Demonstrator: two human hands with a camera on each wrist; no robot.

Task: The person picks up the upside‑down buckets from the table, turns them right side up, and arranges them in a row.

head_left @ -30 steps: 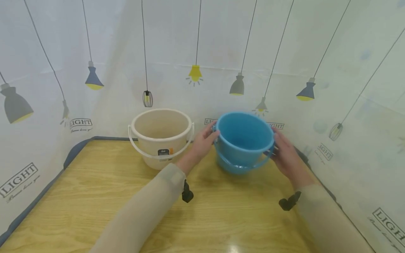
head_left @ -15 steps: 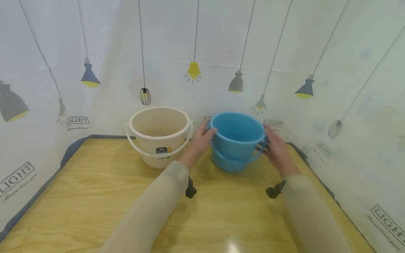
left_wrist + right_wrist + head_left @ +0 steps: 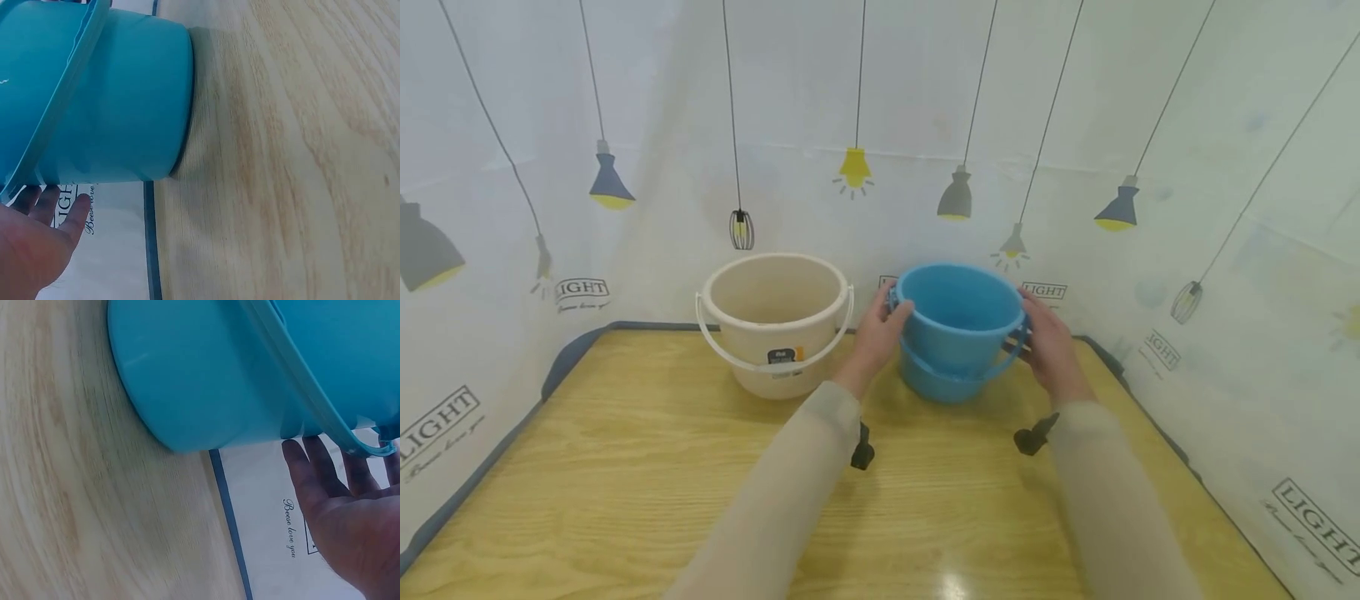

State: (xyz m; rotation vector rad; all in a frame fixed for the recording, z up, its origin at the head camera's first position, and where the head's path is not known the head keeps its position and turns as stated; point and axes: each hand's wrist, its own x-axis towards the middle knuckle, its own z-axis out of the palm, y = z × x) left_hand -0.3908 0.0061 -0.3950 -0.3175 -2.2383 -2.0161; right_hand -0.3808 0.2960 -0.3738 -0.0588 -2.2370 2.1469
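Observation:
A blue plastic bucket [image 3: 943, 350] stands upright on the wooden table, its handle hanging down over the front. My left hand [image 3: 878, 337] holds it at the left side near the rim, thumb at the front and fingers behind. On the opposite side my right hand [image 3: 1052, 346] holds the bucket just below the rim, by the handle's joint. Both wrist views show fingers [image 3: 75, 219] and fingertips [image 3: 290, 450] against the bucket's wall beneath the rim. To the left of it is a cream bucket [image 3: 745, 333] with a white handle and a dark label, close to my left hand.
The wooden table [image 3: 625, 467] has a dark blue edge strip at its back and sides. A white curtain [image 3: 805, 100] printed with hanging lamps and the word LIGHT rises close behind both buckets and along each side.
The blue bucket has shifted left toward the cream bucket and stands more level, both hands moving with it. Over the last half second it has barely moved.

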